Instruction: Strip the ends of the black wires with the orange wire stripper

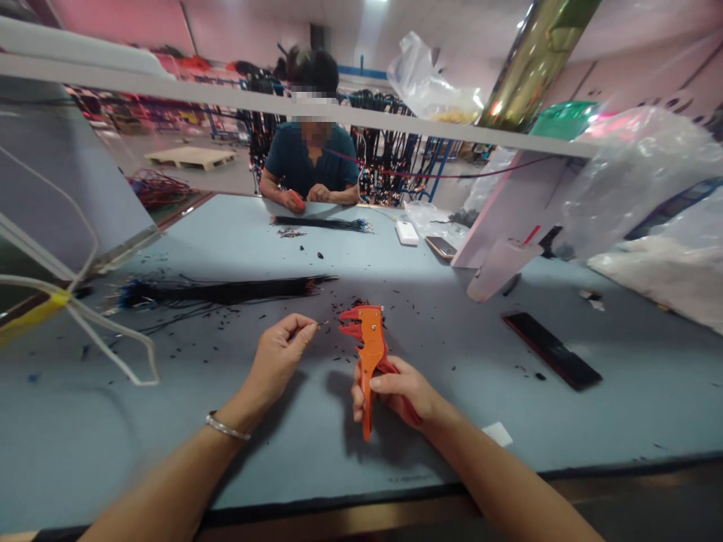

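My right hand (404, 388) is wrapped round the handles of an orange and red wire stripper (371, 339), whose jaws point left and stand apart. Left of those jaws, my left hand (285, 346) pinches a thin wire (323, 324) between thumb and fingers. The wire's end sticks out toward the tool and does not reach the jaws. Beyond my left hand lies a bundle of black wires (226, 292) with blue bits at its left end. Small black scraps are scattered around the tool and the bundle.
Across the table (271, 467) a co-worker (310, 162) holds a red tool behind a second bundle of black wires (321, 223). A dark phone (552, 350) lies at right, near a whitish cup (502, 267). White tubing (132, 369) loops at left; a shelf bar (226, 98) crosses above.
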A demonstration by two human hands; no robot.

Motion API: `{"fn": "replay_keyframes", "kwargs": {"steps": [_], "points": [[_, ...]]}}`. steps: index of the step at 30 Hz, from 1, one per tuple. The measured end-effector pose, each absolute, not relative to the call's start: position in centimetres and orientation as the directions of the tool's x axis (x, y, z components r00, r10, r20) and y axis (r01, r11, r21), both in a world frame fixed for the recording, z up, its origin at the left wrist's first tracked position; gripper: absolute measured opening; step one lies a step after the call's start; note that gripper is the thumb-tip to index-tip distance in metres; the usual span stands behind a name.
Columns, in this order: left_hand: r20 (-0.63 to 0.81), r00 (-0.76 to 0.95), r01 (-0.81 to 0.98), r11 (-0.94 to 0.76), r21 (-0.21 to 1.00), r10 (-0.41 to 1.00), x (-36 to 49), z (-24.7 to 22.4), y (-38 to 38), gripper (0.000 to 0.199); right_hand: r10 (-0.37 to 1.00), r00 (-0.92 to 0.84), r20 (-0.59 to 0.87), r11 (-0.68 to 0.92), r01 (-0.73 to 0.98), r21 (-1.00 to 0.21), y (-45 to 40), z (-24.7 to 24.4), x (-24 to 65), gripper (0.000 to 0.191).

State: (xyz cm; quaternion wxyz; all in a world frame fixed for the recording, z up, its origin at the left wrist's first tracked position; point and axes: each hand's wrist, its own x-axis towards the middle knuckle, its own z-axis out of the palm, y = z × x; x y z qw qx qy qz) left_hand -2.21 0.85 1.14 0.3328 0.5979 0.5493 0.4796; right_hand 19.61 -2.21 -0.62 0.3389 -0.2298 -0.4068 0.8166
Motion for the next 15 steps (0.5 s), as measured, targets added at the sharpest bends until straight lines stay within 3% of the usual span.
{"fn": "replay_keyframes", "kwargs": {"steps": [7,15], "points": [[0.233,-0.015,0.399,-0.208,0.893,0.972,-1.9,1.4,0.5,0.025,0.746,-0.658,-0.098,-0.390,-0.314,-0.865,-2.5,-0.8,19.4,0.036],[0.243,-0.062,0.404,-0.198,0.893,0.968,-1.9,1.7,0.0,0.026,0.844,-0.536,0.012,-0.056,-0.109,-0.992,-3.3,0.8,19.4,0.036]]}}
